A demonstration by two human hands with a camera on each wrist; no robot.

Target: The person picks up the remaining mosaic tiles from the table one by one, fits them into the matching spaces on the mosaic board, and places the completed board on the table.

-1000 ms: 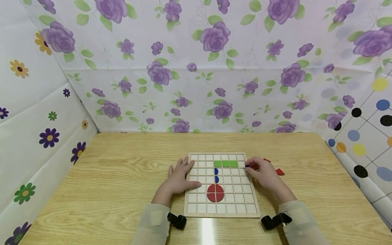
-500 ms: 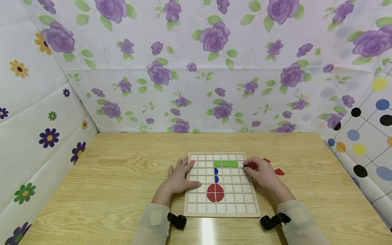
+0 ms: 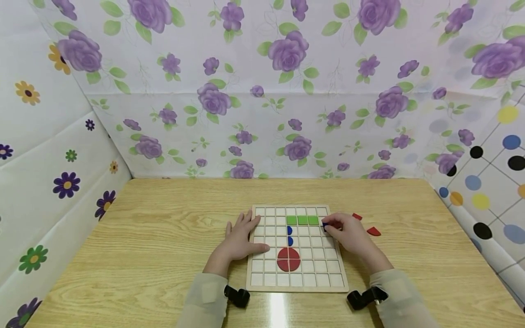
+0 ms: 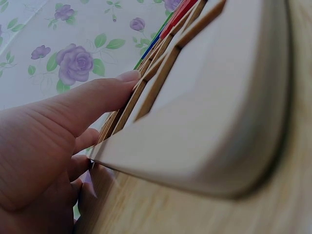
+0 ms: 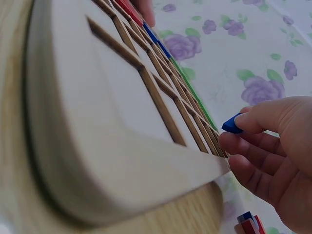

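Note:
A white wooden grid board (image 3: 297, 289) lies on the table. Several pieces sit in its cells: a row of green squares (image 3: 302, 220), two blue half-discs (image 3: 290, 230) below them, and red quarter pieces (image 3: 283, 265) forming a circle. My left hand (image 3: 237, 241) rests on the board's left edge, fingers spread, thumb over the cells. Over the right edge, near the upper rows, my right hand (image 3: 347, 232) pinches a small blue piece (image 5: 231, 125) between thumb and fingers. The fingers partly cover it, so its full outline is hidden.
Right of the board, partly behind the right hand, lie red pieces (image 3: 373, 231) on the wooden table (image 3: 164, 228). In the right wrist view, red and blue pieces (image 5: 250, 225) show at the bottom. Flowered cloth (image 3: 262, 132) stands behind the table.
My right hand has shifted a little left, bringing the blue piece in over the board's right-hand cells. More of the red pieces behind it now shows. The left hand stays put.

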